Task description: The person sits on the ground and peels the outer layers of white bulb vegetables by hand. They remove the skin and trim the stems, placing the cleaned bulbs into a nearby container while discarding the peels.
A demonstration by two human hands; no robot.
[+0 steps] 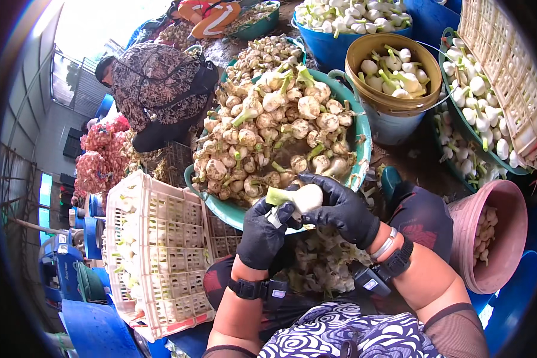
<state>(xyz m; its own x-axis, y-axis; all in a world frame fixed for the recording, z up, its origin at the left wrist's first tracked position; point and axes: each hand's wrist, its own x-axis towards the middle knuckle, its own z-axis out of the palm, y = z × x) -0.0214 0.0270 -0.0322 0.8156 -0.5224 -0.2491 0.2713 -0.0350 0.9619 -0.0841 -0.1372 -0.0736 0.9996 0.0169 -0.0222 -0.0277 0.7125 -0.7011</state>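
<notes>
A white garlic bulb (309, 197) with a short green stem is held between my two black-gloved hands. My left hand (263, 235) grips it on the stem side, and a pale strip of skin hangs by the thumb. On the other side, the fingers of my right hand (347, 210) close around the bulb. Just beyond my hands stands a green tub (364, 147) heaped with unpeeled, soil-stained garlic bulbs (250, 134). Loose peeled skins (326, 262) lie below my wrists, between my legs.
A plastic crate (174, 250) of garlic stands at left. To the right are a yellow-rimmed bucket (391, 105), a garlic-filled green basin (452, 96) with a tilted crate (505, 76), and a pink bucket (465, 232). Another person (161, 85) bends over beyond the tub; red mesh sacks (96, 168) are stacked behind.
</notes>
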